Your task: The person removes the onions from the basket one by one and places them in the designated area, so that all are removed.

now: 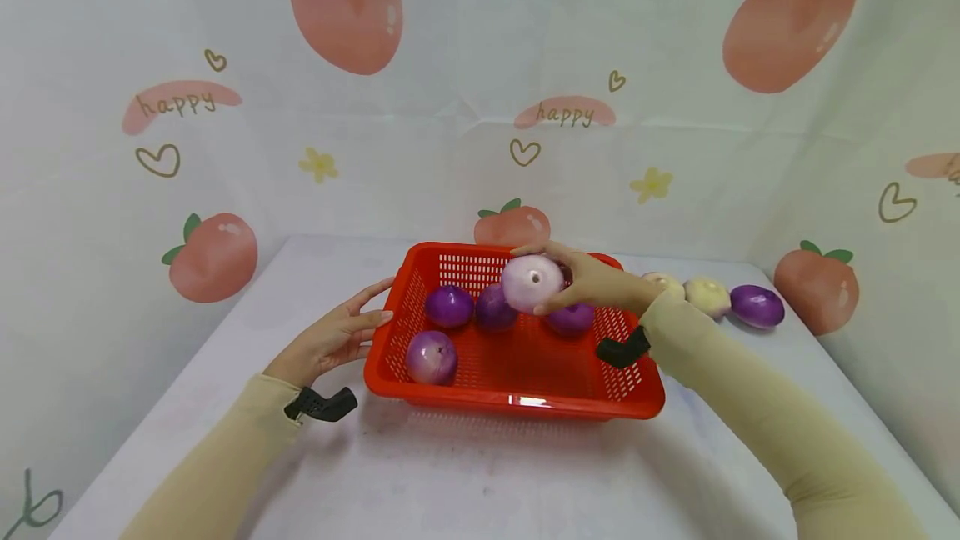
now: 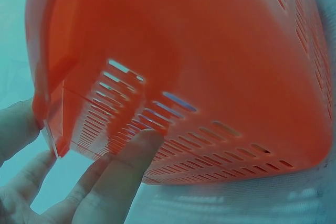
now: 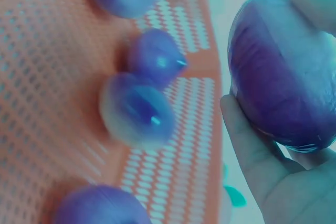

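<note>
My right hand (image 1: pixel 581 277) holds a round, glossy purple-and-white fruit or vegetable (image 1: pixel 531 283) above the back part of a red plastic basket (image 1: pixel 517 402). Its pale side, with a small brown spot, faces the head camera; a deep purple side of the same piece (image 3: pixel 278 77) shows in the right wrist view, between thumb and fingers. At the basket's left side, my left hand (image 1: pixel 337 336) grips the rim, and its fingers (image 2: pixel 118 182) lie against the slotted outer wall. Inside the basket lie several purple pieces, among them a lighter one (image 1: pixel 432 357) at front left.
To the right of the basket, a cream-coloured round piece (image 1: pixel 707 297) and a dark purple one (image 1: pixel 757 307) lie on the white-covered table (image 1: pixel 480 490), with another cream one partly behind my right wrist. A printed cloth (image 1: pixel 450 107) hangs behind the table.
</note>
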Motion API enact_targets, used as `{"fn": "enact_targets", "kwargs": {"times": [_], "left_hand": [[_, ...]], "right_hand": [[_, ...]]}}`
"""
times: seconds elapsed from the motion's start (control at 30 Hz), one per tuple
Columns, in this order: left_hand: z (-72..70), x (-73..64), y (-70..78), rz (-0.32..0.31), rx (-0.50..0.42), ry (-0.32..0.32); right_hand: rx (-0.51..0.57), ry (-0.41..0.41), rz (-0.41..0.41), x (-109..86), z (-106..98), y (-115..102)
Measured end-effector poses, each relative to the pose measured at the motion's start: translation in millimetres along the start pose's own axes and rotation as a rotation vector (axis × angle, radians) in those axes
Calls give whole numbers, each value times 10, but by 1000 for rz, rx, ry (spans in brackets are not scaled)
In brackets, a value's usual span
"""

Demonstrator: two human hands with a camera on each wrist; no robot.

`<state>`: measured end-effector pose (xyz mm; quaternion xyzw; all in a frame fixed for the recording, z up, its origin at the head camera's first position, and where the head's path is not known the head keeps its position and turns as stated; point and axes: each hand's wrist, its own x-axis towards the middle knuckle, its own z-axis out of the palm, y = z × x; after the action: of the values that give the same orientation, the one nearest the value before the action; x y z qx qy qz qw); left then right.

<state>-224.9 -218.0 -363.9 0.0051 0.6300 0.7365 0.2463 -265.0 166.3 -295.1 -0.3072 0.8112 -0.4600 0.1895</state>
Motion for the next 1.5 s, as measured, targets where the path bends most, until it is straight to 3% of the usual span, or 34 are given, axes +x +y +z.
{"fn": "enact_targets", "kwargs": {"times": [0.23, 0.43, 0.63, 0.8, 0.9, 1.2, 1.5], "left_hand": [[7, 12, 11, 6, 8, 6], [9, 8, 14, 2, 24, 22], [13, 2, 22, 2, 24, 26], [10, 0, 22, 1, 17, 22], [12, -1, 24, 1, 14, 20], [19, -2, 15, 1, 6, 16], [21, 1, 20, -3, -15, 16]], "right_hand": [[104, 125, 21, -328, -302, 26], [42, 234, 42, -594, -455, 103], [50, 337, 43, -834, -586, 196], [16, 405, 111, -1037, -664, 301], [11, 432, 128, -1145, -690, 377], [21, 480, 81, -1330, -743, 597], [-8, 487, 134, -1425, -792, 715]]}}
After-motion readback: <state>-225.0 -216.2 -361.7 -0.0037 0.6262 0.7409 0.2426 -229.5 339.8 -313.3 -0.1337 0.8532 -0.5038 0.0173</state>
